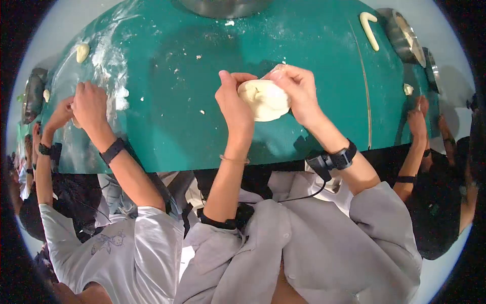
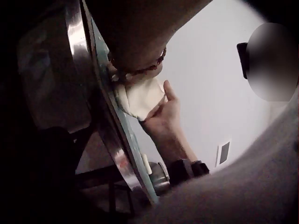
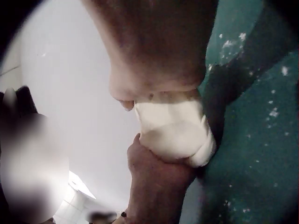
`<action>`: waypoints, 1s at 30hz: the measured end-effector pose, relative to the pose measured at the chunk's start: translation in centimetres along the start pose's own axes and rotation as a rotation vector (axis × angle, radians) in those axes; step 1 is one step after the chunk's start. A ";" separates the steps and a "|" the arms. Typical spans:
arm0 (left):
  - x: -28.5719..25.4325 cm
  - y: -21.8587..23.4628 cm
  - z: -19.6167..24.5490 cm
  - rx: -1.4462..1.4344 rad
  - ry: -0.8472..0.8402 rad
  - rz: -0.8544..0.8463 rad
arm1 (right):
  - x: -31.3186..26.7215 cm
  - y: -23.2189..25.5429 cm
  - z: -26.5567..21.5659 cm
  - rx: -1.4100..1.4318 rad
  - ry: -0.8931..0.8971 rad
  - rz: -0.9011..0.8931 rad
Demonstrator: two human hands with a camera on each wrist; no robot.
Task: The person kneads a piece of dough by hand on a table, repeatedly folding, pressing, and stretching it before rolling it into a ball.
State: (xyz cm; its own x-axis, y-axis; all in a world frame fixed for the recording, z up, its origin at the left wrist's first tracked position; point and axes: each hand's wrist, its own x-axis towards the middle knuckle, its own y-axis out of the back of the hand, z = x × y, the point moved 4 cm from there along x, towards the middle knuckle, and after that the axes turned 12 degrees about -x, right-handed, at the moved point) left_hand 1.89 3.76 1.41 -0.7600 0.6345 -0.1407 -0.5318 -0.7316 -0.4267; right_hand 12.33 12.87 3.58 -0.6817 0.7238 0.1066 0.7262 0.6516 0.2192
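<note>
A pale, rounded sheet of dough (image 1: 266,104) is held up between both hands over the green table, with a small dent near its upper part. My left hand (image 1: 235,101) grips its left side, thumb pointing up. On the opposite edge, my right hand (image 1: 298,93) pinches the dough, its fingers at the upper right rim. From the right wrist, the dough (image 3: 170,128) spans the gap between the hands and has a thick folded edge towards the table. In the left wrist view the right hand (image 2: 166,116) supports its far side; the left fingers are largely hidden.
Flour and crumbs dot the green table (image 1: 172,131). A bent dough strip (image 1: 369,31) lies at the right, near a metal bowl (image 1: 405,38); another metal bowl (image 1: 225,7) stands at the back. People work on both sides, and a dough lump (image 1: 82,52) lies at the left.
</note>
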 end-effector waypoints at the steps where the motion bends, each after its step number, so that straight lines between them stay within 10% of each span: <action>1: -0.7 0.0 0.1 -0.007 -0.016 0.060 | -0.3 0.0 -0.2 0.189 -0.117 -0.027; 6: -1.6 -0.2 0.2 0.006 -0.157 0.008 | -0.1 -0.5 0.2 0.061 -0.257 0.182; 12: -2.4 0.1 0.2 -0.053 -0.224 -0.003 | -0.2 -0.8 0.7 0.156 -0.159 -0.228; 14: -1.8 0.3 0.6 -0.040 -0.233 0.035 | -2.0 -2.1 -2.8 -0.260 0.066 -0.334; 22: -1.5 -0.5 -1.2 -0.358 -0.062 -0.152 | -7.4 -0.5 -4.7 -0.752 0.567 -0.243; 30: -3.1 -1.1 -1.7 -0.441 0.001 -0.206 | -6.6 -1.5 -5.8 -0.853 0.404 -0.018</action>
State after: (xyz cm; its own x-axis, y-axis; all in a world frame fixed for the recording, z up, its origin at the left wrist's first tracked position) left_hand 5.47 3.04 0.78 -0.6551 0.7554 -0.0142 -0.4622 -0.4155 -0.7834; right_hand 15.21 5.76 8.18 -0.7876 0.4779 0.3890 0.5135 0.1602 0.8430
